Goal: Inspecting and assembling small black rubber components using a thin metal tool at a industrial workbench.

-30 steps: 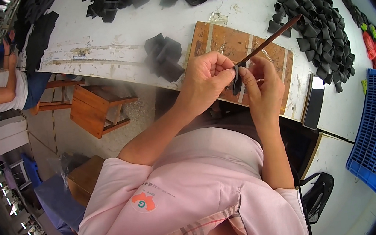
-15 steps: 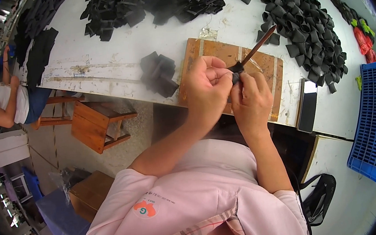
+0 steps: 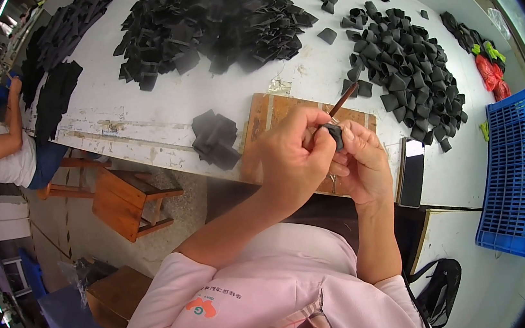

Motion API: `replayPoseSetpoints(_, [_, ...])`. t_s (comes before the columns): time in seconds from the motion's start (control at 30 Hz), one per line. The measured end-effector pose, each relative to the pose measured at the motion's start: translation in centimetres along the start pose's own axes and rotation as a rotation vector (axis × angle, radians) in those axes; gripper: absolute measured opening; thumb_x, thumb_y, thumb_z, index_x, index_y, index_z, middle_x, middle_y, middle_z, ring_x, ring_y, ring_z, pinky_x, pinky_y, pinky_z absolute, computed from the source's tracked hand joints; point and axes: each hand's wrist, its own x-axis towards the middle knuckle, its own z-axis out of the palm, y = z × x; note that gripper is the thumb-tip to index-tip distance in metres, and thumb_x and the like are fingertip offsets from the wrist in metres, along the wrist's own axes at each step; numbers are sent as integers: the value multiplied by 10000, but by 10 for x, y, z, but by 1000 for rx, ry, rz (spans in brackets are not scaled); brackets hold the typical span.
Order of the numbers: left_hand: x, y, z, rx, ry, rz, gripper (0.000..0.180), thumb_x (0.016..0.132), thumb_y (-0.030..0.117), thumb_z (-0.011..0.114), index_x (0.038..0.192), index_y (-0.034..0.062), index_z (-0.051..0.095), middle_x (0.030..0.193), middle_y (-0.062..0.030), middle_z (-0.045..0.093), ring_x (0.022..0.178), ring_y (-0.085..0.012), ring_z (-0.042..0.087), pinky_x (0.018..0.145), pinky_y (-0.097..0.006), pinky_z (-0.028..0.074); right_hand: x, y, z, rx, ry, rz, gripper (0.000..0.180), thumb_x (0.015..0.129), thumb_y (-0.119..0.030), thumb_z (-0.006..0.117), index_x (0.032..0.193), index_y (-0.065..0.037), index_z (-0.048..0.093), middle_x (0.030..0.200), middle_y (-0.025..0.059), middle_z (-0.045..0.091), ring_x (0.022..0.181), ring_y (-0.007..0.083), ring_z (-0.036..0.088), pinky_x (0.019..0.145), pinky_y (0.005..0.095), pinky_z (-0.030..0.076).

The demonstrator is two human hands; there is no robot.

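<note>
My left hand (image 3: 299, 147) pinches a small black fabric piece (image 3: 335, 135) between thumb and fingers. On its other side my right hand (image 3: 365, 159) grips the same piece, its fingers curled below. The fabric is folded or rolled small, and fingers cover part of it. Just beyond it a thin brown pointed stick (image 3: 344, 97) slants up to the right; its lower end is hidden by my hands. Both hands are over a brown wooden board (image 3: 260, 115) at the table's near edge. Left of the board lies a little stack of flat black pieces (image 3: 214, 137).
A big heap of flat black pieces (image 3: 164, 39) lies at the back, and a pile of curled black pieces (image 3: 408, 76) at right. A dark flat device (image 3: 411, 173) rests on the table edge near a blue crate (image 3: 510, 174). A wooden stool (image 3: 121, 203) and another person (image 3: 5, 148) are at left.
The view has shifted, so the table sits lower. Both hands have turned and drawn the black piece closer to me. More of the right palm shows, and less of the stick.
</note>
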Motion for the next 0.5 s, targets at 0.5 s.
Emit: replayPoseSetpoints(0.5, [52,4,-19,-1008,-310,-817,106,793,23,555,890,8,513,615,-7,496,362,-19,326,327,-166,220,34,-28,4,-502,-96,-185,219,869,-235,522,757,-50,553,614,-43,448,532,37,357,455,175,295])
